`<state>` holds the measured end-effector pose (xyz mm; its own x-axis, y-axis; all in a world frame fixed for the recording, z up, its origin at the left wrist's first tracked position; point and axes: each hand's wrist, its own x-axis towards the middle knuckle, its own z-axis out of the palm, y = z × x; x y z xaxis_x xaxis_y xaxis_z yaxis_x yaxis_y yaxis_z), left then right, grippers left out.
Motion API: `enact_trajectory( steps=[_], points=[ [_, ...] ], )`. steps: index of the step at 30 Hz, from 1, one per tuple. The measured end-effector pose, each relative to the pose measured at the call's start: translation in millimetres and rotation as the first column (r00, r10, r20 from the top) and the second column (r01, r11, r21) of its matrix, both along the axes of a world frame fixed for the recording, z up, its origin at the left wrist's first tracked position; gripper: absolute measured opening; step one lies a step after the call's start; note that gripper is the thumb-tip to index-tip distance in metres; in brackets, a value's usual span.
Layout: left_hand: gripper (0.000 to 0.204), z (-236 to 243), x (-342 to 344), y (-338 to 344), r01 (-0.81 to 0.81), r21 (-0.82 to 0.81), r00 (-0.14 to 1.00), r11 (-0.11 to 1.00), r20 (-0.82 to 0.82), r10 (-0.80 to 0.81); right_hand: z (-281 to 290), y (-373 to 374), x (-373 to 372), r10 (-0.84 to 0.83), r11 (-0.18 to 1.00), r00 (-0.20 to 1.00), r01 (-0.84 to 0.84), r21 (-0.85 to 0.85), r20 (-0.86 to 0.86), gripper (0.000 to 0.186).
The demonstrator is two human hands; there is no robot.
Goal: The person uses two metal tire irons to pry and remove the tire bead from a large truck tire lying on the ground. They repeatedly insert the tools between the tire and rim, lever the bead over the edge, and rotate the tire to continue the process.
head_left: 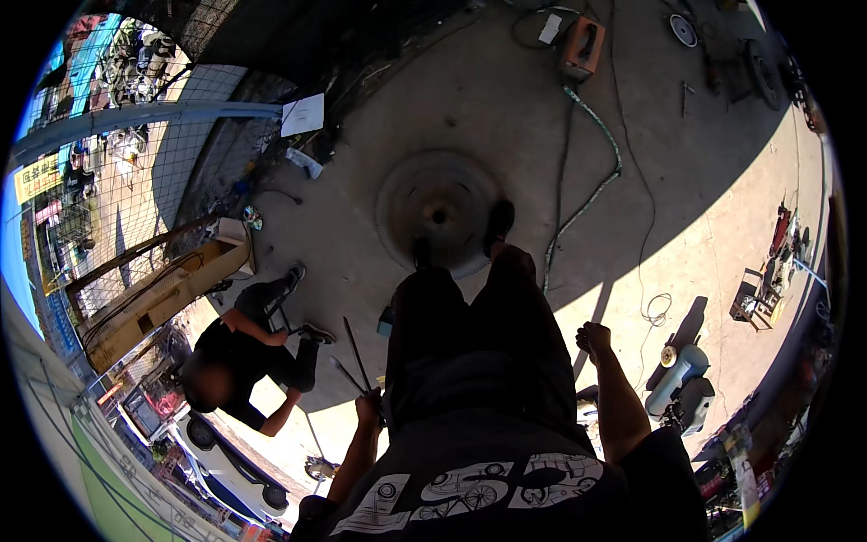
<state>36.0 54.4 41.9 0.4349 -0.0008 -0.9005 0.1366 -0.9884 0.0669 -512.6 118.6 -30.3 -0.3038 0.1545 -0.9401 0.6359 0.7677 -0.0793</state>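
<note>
Concrete yard floor (506, 117), half shade, half hard sun; wire mesh fence (135, 181) w/ street behind at far left.

L to R:
- Yellow steel frame (158, 298) lying beside fence.
- Second person (248, 357), dark clothes, crouched on floor left of wearer, one arm propped down.
- Left hand (368, 406) low at wearer's side, fingers closed round thin metal rods (354, 354); rods stick up and away from fist, tips toward crouching person's shoes.
- Round metal disc (438, 217) flat on floor, centre; wearer's dark shoes (498, 221) on its near edge, dark trousers below.
- Hose (591, 172) runs across floor from orange box-shaped machine (581, 47) at top, passing right of disc.
- Right hand (593, 338) raised at right hip, fingers curled into loose fist; whether anything is in it: cannot tell.
- Grey cylinder machine (679, 378) on floor near right elbow, in sun.
- Small stool (751, 303) and clutter further right.
</note>
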Motion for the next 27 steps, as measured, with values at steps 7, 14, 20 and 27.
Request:
enact_trajectory(
  steps=[7,14,20,27],
  points=[
    [0.025,38.8,37.4,-34.8,0.107,-0.037,0.994,0.994,0.023,-0.106,31.9,10.1,81.3,0.14,0.98,0.985,-0.152,0.129,0.1,0.013],
    [0.017,35.4,98.8,-34.5,-0.025,-0.008,1.0,1.0,0.0,0.025,44.0,-24.4,124.7,0.144,0.984,0.99,-0.142,0.109,-0.01,0.011],
    [0.021,-11.9,171.1,-55.1,0.045,0.013,0.998,0.999,-0.046,-0.044,10.8,-43.0,193.2,0.149,0.985,0.988,-0.145,0.097,-0.03,0.011],
    [0.029,-54.1,345.3,-52.2,-0.081,0.01,0.987,0.997,-0.141,0.082,44.1,-77.6,359.5,0.137,0.979,0.985,-0.119,0.166,-0.103,0.009]
  ],
)
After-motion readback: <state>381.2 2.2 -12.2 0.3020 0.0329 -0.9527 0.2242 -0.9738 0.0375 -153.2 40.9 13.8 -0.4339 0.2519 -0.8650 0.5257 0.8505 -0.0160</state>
